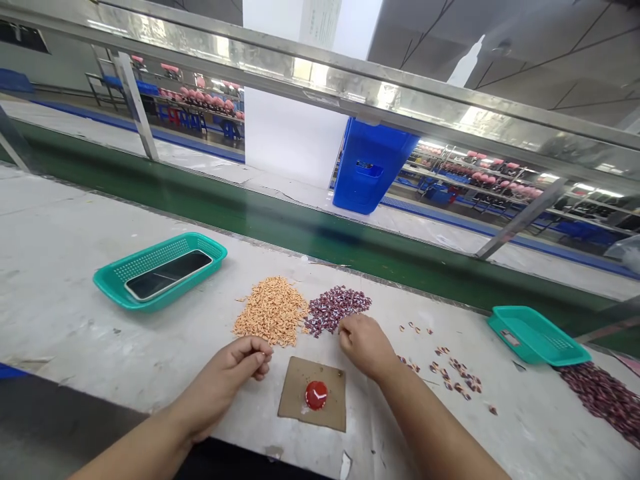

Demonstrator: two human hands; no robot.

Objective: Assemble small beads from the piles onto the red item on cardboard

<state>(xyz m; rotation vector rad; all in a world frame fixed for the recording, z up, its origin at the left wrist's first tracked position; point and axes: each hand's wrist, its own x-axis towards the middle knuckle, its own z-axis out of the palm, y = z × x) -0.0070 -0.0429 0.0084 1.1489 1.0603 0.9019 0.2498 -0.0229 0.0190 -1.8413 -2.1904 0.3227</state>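
My left hand [245,363] is closed in a pinch just in front of a heap of small orange pieces [273,310]; whatever sits between its fingertips is too small to name. At the near right edge of a heap of small purple-and-white pieces [335,307], my right hand [363,340] has its fingers drawn together, and they hide anything they may hold. Between my hands, nearer to me, lies a square of brown cardboard [293,393] with a round, glossy red blob [316,395] on it. Scattered two-coloured small pieces [455,377] lie right of my right forearm.
A green basket [113,293] with a phone [173,273] in it stands at the left. Another green basket [537,333] is at the right, beside a dark red heap [603,400]. A green belt [280,223] and metal frame run behind; a blue bin [373,167] stands beyond.
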